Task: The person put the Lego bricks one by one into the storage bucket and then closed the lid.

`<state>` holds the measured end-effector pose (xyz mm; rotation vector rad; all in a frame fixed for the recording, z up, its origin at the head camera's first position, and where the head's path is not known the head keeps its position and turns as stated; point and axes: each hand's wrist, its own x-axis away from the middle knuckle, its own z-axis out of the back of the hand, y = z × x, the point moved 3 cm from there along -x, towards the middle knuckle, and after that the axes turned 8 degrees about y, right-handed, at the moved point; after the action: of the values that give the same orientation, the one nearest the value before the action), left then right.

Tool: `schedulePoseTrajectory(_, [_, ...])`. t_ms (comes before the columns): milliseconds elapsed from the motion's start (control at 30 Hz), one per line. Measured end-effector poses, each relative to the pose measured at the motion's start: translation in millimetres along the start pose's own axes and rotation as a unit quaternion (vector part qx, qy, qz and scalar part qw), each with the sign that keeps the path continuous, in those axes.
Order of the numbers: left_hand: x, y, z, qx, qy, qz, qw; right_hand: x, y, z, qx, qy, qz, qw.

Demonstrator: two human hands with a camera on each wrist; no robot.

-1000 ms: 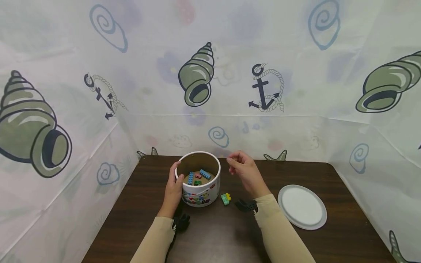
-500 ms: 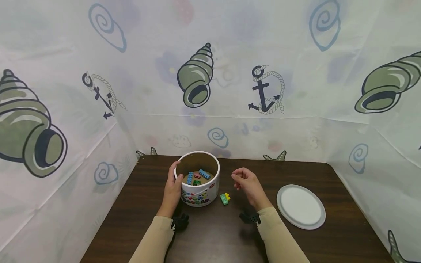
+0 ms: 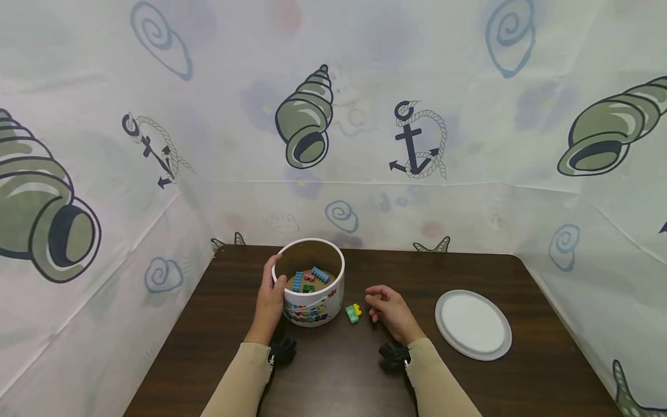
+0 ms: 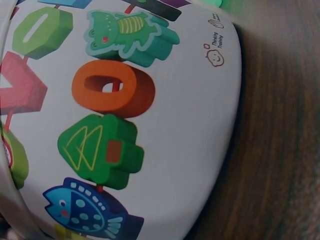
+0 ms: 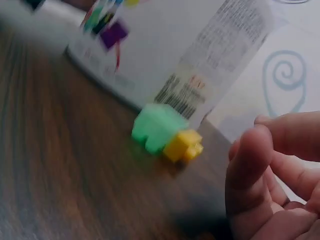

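In the head view a round white tub (image 3: pixel 312 310) with printed colourful pictures stands on the table. My left hand (image 3: pixel 267 304) grips its left side, fingers over the rim. The left wrist view is filled by the tub's printed wall (image 4: pixel 190 115). Just right of the tub lies a small toy piece made of a green block (image 5: pixel 157 127) and a yellow block (image 5: pixel 184 146). My right hand (image 3: pixel 392 313) hovers to the right of this piece, fingers loosely curled and nothing held. Inside the tub lie blue bricks (image 3: pixel 320 274), a pink brick (image 3: pixel 309 277) and a green brick (image 3: pixel 308 288).
A round white lid (image 3: pixel 473 325) lies on the dark wooden table (image 3: pixel 531 370) to the right. Behind the table and along both sides hangs a white curtain (image 3: pixel 365 145) printed with shells and anchors.
My right hand has come down from beside the tub's rim towards the green and yellow blocks. The left hand keeps its grip on the tub, and the head view has shifted slightly.
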<state>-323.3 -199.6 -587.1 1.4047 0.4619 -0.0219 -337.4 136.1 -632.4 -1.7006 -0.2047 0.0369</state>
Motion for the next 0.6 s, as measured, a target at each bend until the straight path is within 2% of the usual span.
schedulePoseTrajectory(100, [-0.9, -0.2, 0.9, -0.001, -0.003, -0.006, 1.0000, 1.4, -0.2, -2.8, 0.029, -0.007, -0.004, 0.9996])
schedulePoseTrajectory(167, [-0.7, -0.7, 1.5, -0.002, -0.003, -0.008, 1.0000, 3.5, -0.2, -6.0, 0.067, -0.010, -0.005, 0.9977])
schedulePoseTrajectory(333, [3.9, 0.7, 4.9, -0.009, -0.003, -0.001, 1.0000, 11.6, 1.6, -16.3, 0.173, -0.005, 0.001, 0.9849])
schedulePoseTrajectory(600, [6.5, 3.2, 11.3, -0.003, -0.008, -0.006, 0.9999, 18.6, 2.3, -28.2, 0.221, 0.010, 0.016, 0.9750])
